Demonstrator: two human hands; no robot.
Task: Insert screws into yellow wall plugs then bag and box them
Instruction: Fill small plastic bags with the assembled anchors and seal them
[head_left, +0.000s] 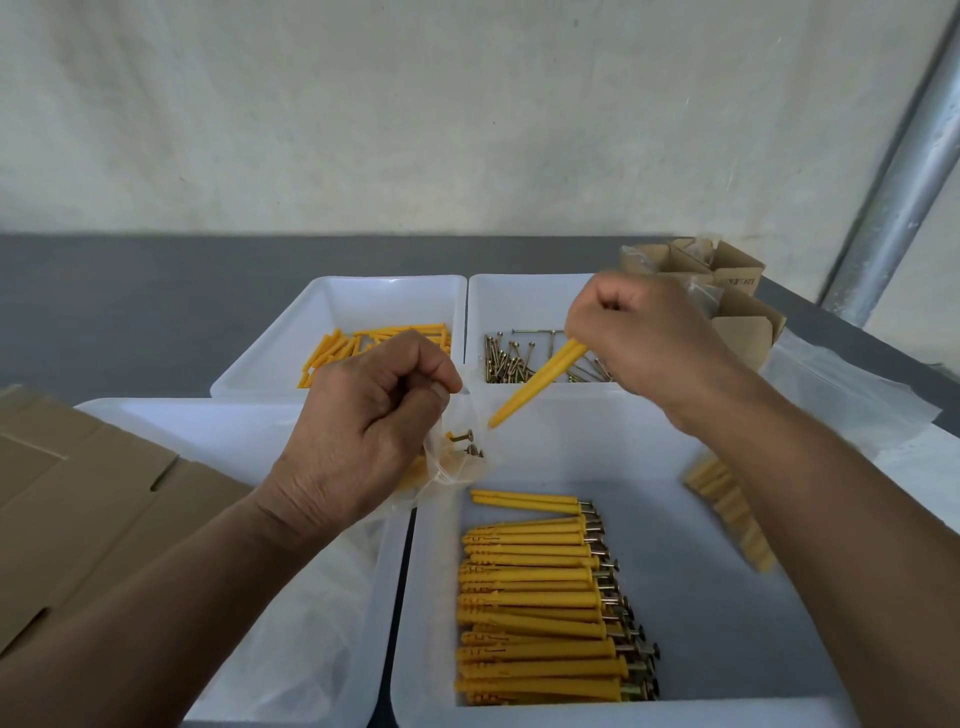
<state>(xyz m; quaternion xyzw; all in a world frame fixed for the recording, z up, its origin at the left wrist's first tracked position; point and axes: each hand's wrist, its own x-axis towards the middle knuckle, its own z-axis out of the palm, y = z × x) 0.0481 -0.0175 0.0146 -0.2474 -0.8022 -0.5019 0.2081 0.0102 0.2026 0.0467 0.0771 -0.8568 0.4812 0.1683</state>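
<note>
Left hand (363, 431) pinches the mouth of a clear bag (460, 460), screw heads visible inside. Right hand (639, 338) grips yellow plugs (535, 379), tips aimed at the bag mouth, just apart. Assembled plugs (535, 597) are stacked in the near-right bin (727, 623). Bare plugs (374, 343) far left, screws (514, 358) far right.

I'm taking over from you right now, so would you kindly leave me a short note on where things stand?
Left hand pinches the clear bag open; some screwed plugs are inside.
Right hand grips yellow plugs, tips aimed at the bag.
Done: a row of assembled plugs lies in the near right tray.
Bare plugs are in the far left tray, screws in the far right tray.
To do: fill and close bags, then pack them into the cardboard boxes at the far right.
</note>
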